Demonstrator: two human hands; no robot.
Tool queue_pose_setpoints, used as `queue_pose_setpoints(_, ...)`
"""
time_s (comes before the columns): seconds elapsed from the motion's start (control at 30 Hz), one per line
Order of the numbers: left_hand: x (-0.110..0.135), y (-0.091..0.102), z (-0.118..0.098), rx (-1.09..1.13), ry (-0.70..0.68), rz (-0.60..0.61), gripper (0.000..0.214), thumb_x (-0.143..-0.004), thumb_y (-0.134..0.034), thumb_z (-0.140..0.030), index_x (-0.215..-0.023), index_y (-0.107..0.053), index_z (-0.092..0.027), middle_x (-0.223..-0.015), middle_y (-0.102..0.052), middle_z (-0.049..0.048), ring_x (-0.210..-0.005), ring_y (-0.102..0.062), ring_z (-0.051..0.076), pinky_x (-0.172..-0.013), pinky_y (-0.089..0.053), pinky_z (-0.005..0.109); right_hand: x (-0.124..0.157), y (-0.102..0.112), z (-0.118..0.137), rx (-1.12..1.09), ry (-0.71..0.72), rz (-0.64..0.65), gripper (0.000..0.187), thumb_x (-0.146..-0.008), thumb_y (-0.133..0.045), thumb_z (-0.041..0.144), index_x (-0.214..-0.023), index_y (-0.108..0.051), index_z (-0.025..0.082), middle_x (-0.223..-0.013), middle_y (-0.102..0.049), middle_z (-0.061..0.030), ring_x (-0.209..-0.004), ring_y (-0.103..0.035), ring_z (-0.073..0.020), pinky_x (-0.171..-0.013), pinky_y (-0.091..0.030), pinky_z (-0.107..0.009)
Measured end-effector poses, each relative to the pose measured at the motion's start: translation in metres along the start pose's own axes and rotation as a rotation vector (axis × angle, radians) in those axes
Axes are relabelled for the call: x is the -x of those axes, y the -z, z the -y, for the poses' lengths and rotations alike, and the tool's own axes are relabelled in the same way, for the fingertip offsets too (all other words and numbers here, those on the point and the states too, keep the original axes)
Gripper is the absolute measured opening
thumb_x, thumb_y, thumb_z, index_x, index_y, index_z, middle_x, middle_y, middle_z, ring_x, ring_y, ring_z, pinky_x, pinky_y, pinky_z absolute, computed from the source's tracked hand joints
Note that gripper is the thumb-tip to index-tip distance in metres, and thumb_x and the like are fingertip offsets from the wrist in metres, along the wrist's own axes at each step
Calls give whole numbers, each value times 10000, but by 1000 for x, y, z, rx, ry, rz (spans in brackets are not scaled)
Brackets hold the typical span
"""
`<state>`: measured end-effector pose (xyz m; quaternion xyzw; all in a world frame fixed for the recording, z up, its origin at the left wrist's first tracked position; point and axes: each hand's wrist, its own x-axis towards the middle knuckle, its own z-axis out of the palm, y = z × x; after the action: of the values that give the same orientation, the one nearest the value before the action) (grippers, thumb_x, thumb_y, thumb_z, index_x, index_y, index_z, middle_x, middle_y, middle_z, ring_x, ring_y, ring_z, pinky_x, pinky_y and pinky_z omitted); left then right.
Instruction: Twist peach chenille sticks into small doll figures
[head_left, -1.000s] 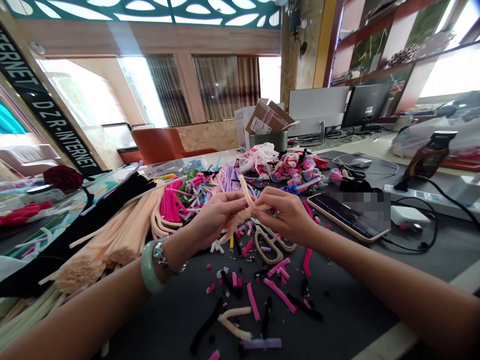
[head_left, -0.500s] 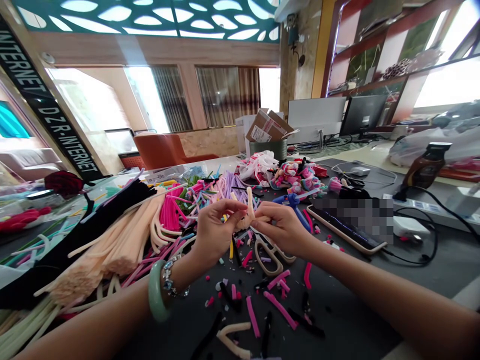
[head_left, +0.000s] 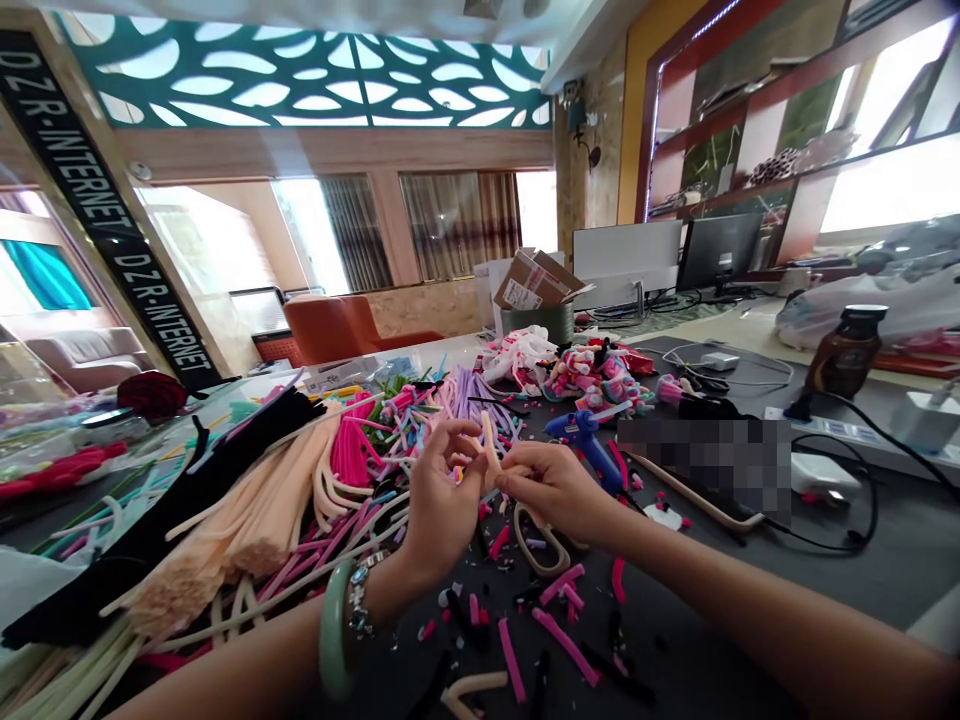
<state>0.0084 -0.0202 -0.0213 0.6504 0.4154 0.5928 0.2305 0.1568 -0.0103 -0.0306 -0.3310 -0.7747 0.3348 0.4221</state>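
Observation:
Between my two hands is a cream pipe cleaner (head_left: 490,445), bent, with one end pointing up above the fingers. My left hand (head_left: 448,495) pinches it from the left, thumb against the fingertips. From the other side my right hand (head_left: 551,485) grips it between thumb and fingers; the part inside the fingers is hidden. Under my right hand lie scissors (head_left: 541,548), only their beige handles showing. A blue glue gun (head_left: 589,448) rests just beyond my right hand. Pink pipe cleaner offcuts (head_left: 566,645) and black ones are scattered on the dark table below.
To the left lie bundles of peach pipe cleaners (head_left: 274,510), black ones (head_left: 180,505) and magenta ones (head_left: 352,445). Lilac stems (head_left: 472,395) and a multicoloured fuzzy pile (head_left: 600,370) are behind. A phone (head_left: 694,480), white adapter (head_left: 825,478) and brown bottle (head_left: 846,352) stand or lie right.
The view has tilted up, so the scene sits lower. My hands remain together on the cream pipe cleaner; my left hand has turned more upright, and the piece's raised end leans slightly left.

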Motion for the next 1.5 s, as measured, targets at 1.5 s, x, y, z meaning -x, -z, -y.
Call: queue_pose_setpoints(1.5, 10, -2, 2, 65, -537, -120, 244, -777, -632, -93, -960, -511, -200, -1017, -532, 58, -1030, -547, 181, -741, -545, 270, 8, 1, 18, 21, 101, -174, 183, -764, -524, 184, -656, -661, 128, -644, -544, -10, -545, -432, -90, -507, -329, -224)
